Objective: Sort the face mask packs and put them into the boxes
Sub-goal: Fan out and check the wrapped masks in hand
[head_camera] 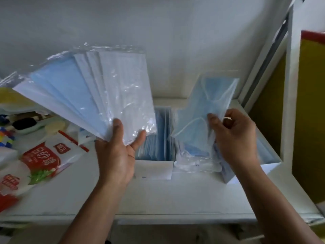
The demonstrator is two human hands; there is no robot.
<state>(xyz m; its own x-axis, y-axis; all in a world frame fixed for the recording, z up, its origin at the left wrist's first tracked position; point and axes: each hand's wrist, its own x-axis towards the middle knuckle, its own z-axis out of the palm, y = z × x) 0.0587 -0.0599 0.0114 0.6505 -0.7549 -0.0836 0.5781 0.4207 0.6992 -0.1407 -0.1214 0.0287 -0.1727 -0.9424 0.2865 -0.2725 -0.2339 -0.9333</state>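
Note:
My left hand (pixel 119 147) grips a fan of several clear-wrapped mask packs (pixel 91 92) by their lower ends, white and blue ones mixed, raised above the table. My right hand (pixel 233 136) pinches one blue mask pack (pixel 207 110) by its lower right edge, held upright over the right box. An open white box (pixel 154 166) in the middle holds blue packs standing on edge. Beside it, the right box (pixel 228 175) holds more packs and a loose crumpled wrapper (pixel 195 162).
A white table (pixel 140 199) carries the boxes. At the left lie red-and-white food bags (pixel 44 159) and small colourful items (pixel 7 136). A white wall stands behind. A window frame (pixel 288 85) and a yellow panel (pixel 309 111) close off the right side.

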